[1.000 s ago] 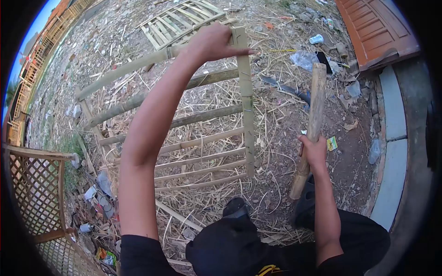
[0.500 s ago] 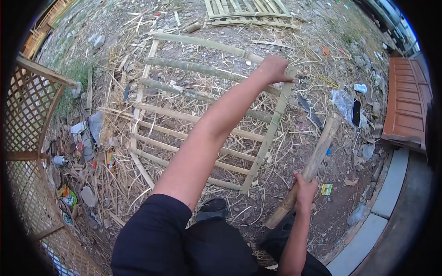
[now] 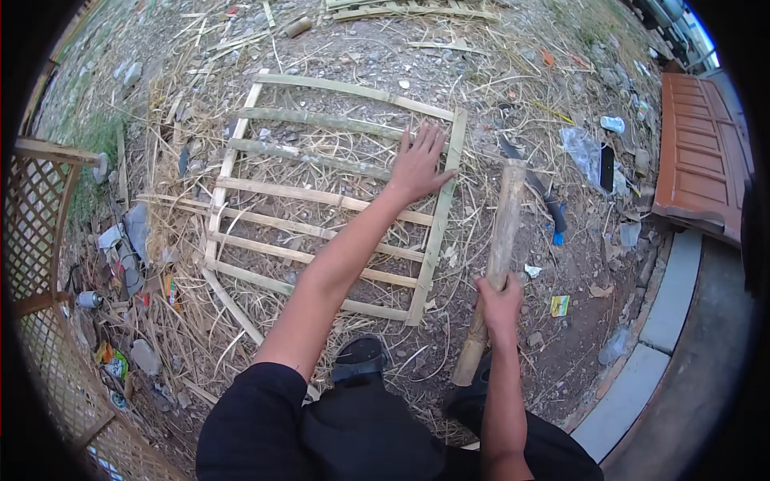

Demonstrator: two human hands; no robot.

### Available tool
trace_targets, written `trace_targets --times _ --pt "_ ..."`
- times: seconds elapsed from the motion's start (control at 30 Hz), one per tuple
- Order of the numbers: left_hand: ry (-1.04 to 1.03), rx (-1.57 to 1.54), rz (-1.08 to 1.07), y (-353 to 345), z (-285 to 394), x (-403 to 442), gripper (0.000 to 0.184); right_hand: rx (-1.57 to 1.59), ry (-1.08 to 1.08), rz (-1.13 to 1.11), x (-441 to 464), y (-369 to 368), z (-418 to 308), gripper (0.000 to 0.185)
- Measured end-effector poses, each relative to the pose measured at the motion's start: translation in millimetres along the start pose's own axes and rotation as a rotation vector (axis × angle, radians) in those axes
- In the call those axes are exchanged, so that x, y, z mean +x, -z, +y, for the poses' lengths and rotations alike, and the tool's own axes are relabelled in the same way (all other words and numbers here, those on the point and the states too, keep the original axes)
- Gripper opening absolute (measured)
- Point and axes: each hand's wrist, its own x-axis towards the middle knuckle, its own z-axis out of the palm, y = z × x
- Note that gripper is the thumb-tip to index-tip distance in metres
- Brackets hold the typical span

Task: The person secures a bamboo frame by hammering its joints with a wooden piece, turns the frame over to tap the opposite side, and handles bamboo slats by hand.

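A flat lattice frame of split bamboo slats (image 3: pixel 281 188) lies on the ground before me. My left hand (image 3: pixel 417 164) is over its right part, fingers spread, thumb by the right-hand upright slat (image 3: pixel 439 228). Whether the palm presses on the slats I cannot tell. My right hand (image 3: pixel 500 303) is wrapped round a thick wooden stick (image 3: pixel 504 220), held upright at a slight tilt to the right of the frame. Just beyond the stick lies a dark-bladed knife (image 3: pixel 547 200) with a blue end.
Another slatted bamboo panel (image 3: pixel 417 11) lies at the far top. A wooden lattice (image 3: pixel 32 224) stands at the left, a brown panelled piece (image 3: pixel 698 152) at the right. A phone (image 3: pixel 607 170) rests on clear plastic. Bamboo shavings and litter cover the ground.
My left hand has let go of the frame's upper right corner and moved down and left, fingers now spread. The stick in my right hand has swung more upright and shifted left.
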Motion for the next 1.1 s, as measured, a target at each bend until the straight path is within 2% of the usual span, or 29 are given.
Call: trace_targets --times 0.07,0.13,0.17,0.37,0.47,0.63,0.7,0.77,0.9,0.93,0.97,1.03,1.07,1.1 --pt "-0.002 -0.025 0.005 3 3 -5 0.089 -0.008 -0.02 0.008 1 -1 -5 0.031" --pt "0.09 -0.01 -0.091 11 8 -8 0.098 -0.016 -0.016 0.009 4 -4 -9 0.03" --pt "0.092 -0.018 -0.052 12 10 -8 0.107 -0.02 -0.022 0.014 4 -5 -10 0.03" --pt "0.172 -0.002 -0.061 5 25 -8 0.111 0.009 -0.013 0.002 11 -14 -6 0.03" --pt "0.152 0.084 -0.07 -5 26 -8 0.116 -0.139 -0.009 0.0 12 -18 -15 0.032" --pt "0.145 0.094 -0.105 -2 25 -11 0.116 -0.431 0.143 -0.047 29 -33 -11 0.049" --pt "0.133 0.091 -0.139 -1 25 -11 0.117 -0.467 0.174 -0.052 32 -39 -26 0.05" --pt "0.13 0.138 -0.159 -3 25 -11 0.116 -0.508 0.211 -0.067 42 -41 -43 0.051" --pt "0.116 0.114 -0.099 -6 27 -13 0.107 -0.501 0.441 -0.005 66 -45 -92 0.051" --pt "0.126 0.12 -0.08 -10 26 -13 0.1 -0.475 0.524 0.033 71 -46 -104 0.053" --pt "0.136 0.126 -0.061 -13 26 -13 0.093 -0.475 0.519 0.031 79 -48 -110 0.053" --pt "0.153 0.132 -0.09 -16 27 -12 0.088 -0.386 0.709 0.078 93 -51 -119 0.048" --pt "0.176 0.135 -0.112 -17 27 -12 0.083 -0.389 0.71 0.073 105 -51 -111 0.048" --pt "0.18 0.132 -0.114 -17 29 -15 0.083 -0.601 0.53 0.008 120 -52 -93 0.048"
